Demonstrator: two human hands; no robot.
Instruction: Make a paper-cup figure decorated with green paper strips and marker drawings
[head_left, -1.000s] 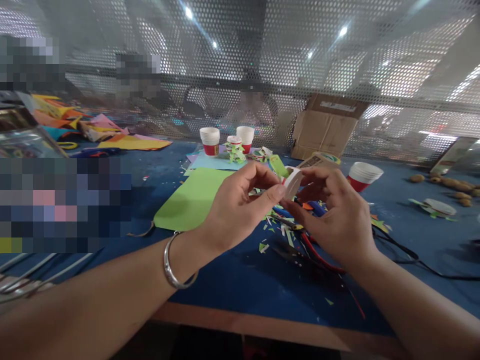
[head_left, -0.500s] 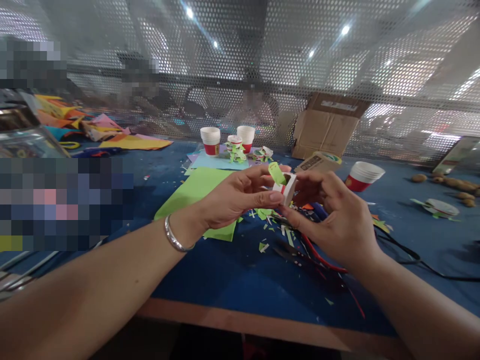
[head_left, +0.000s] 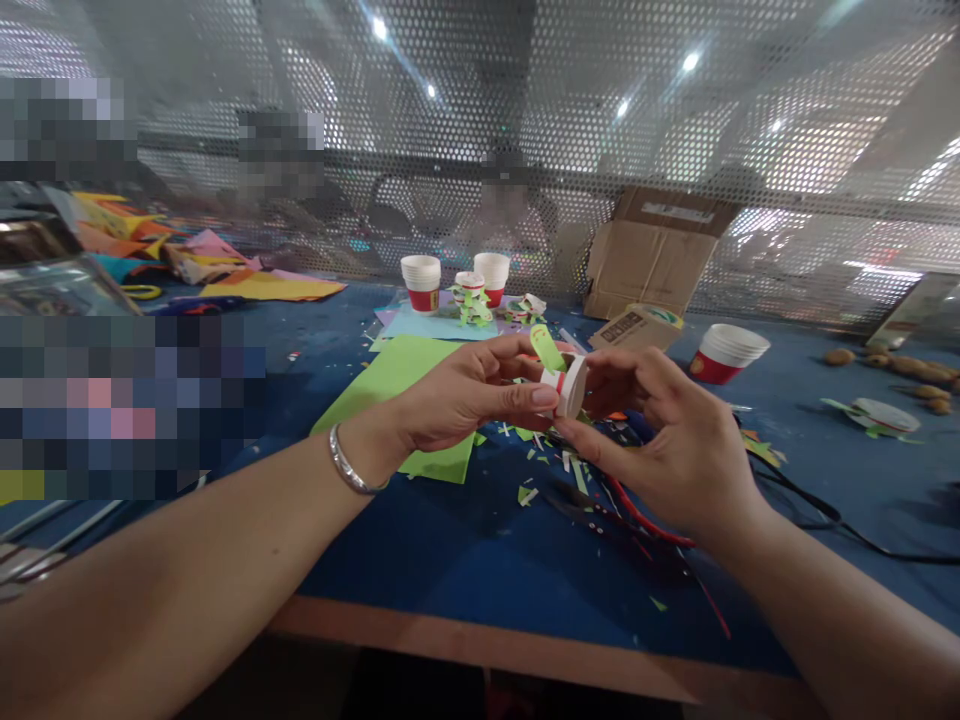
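Observation:
In the middle of the view, a cut-down paper cup (head_left: pixel 573 392), white with a red band, is held above the table. From its upper side sticks out a light green paper strip (head_left: pixel 547 347) with a rounded end and small marks. My left hand (head_left: pixel 480 395), with a silver bangle at the wrist, pinches it between thumb and fingers. On the other side, my right hand (head_left: pixel 667 430) grips its edge, thumb below and fingers behind; some fingertips are hidden. Beneath the hands lie red-handled scissors (head_left: pixel 637 515) and green and white paper scraps (head_left: pixel 527 496).
A green paper sheet (head_left: pixel 397 385) lies to the left. Behind stand stacked paper cups (head_left: pixel 421 283) and small green paper-and-cup figures (head_left: pixel 472 300). Rightward are more cups (head_left: pixel 727 353), another figure (head_left: pixel 881 415) and a black cable (head_left: pixel 810 505). A cardboard box (head_left: pixel 652 255) leans against the perforated screen.
The cut-down cup has turned in my fingers, so more of its round white face shows. It has moved slightly left and down; the green strip has shifted left with it.

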